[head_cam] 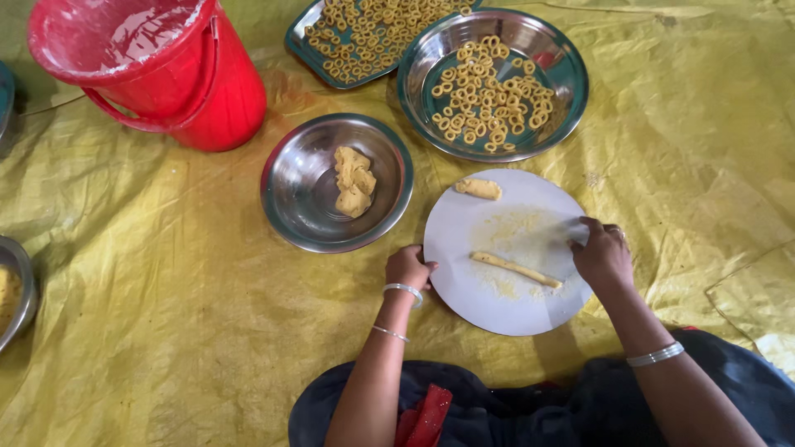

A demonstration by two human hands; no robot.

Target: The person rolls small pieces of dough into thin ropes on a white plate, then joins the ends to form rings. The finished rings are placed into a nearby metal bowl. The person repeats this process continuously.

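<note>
A thin rolled rope of pale yellow dough (pixel 515 269) lies on the round white flat board (pixel 464 285), which rests on the yellow plastic sheet (pixel 166 290) spread over the floor. The rope's long axis runs slantwise across the board, from its upper left end near the middle down to its lower right end. That lower right end sits just beside the person's right hand (pixel 602 252), which rests at the board's right edge with its fingers (pixel 590 225) curled inward; whether they pinch anything cannot be told. The left hand (pixel 407 266) is closed in a loose fist at the board's left rim, touching or just beside it, and holds nothing visible. So the rope lies between the two hands, and the right hand is clearly the nearer. A short stubby lump of the same dough (pixel 479 189) lies at the board's far edge, well apart from both hands.
</note>
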